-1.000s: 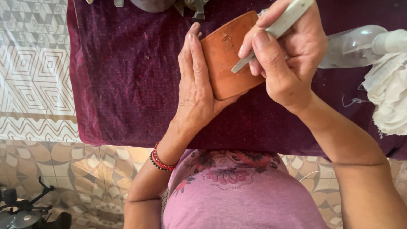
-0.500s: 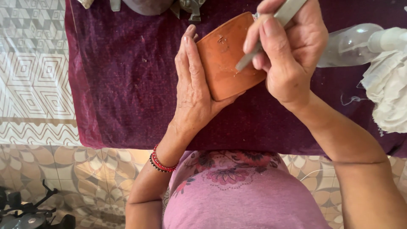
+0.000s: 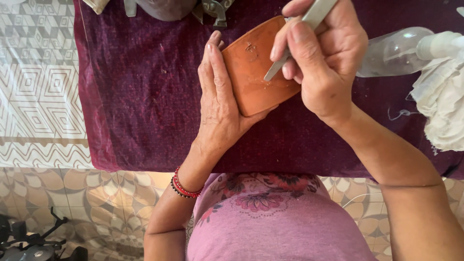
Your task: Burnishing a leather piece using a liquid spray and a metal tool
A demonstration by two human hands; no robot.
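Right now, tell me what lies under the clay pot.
Under the clay pot lies a dark purple cloth. The left hand cups its side, hiding the cloth directly beneath, so any contact there cannot be seen.

Place: a home craft corner, worked from a seat on the floor.
Floor: patterned ceramic tiles (image 3: 43, 96).
Work surface: a maroon cloth (image 3: 140, 96) spread out.
Clutter: white rags (image 3: 440, 111), a clear plastic bottle (image 3: 391, 53).
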